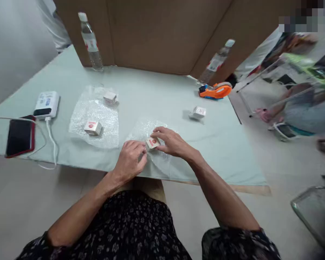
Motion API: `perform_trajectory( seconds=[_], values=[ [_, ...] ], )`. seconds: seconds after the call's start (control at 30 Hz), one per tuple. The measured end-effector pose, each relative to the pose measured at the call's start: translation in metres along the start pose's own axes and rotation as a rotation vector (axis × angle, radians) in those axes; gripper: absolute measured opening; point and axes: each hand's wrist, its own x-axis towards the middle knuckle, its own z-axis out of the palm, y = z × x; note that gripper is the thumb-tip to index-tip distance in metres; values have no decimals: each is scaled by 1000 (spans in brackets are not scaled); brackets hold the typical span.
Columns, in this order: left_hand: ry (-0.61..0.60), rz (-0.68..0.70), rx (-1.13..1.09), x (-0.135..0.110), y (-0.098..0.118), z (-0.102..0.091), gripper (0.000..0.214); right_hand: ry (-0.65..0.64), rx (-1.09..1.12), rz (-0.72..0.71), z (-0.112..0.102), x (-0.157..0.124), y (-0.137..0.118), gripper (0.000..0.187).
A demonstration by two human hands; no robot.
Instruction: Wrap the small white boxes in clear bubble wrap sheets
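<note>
A small white box with a red print (152, 143) sits on a sheet of bubble wrap (162, 160) near the table's front edge. My right hand (173, 142) grips the box from the right, thumb on the near side and fingers on the far side. At the box's left, my left hand (131, 157) is closed, its curled fingers pinching the wrap's left part; the fingertips are partly hidden. Two similar boxes, a nearer one (92, 128) and a farther one (110, 97), rest on another bubble wrap sheet (78, 115) to the left.
Another small box (199, 112) lies at right, near an orange tape dispenser (216, 91). Water bottles stand back left (92, 47) and back right (215, 65), before a cardboard panel (162, 36). A white power bank (47, 104), its cable and a phone (21, 136) occupy the left.
</note>
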Motion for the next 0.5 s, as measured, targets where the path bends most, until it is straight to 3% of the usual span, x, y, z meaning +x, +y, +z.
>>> perform_trajectory(
  seconds=[0.2, 0.5],
  values=[
    [-55, -48, -31, -6, 4, 1, 10, 65, 18, 251, 14, -5, -8, 36],
    [-72, -60, -25, -7, 7, 2, 11, 36, -11, 323, 15, -6, -21, 32]
  ],
)
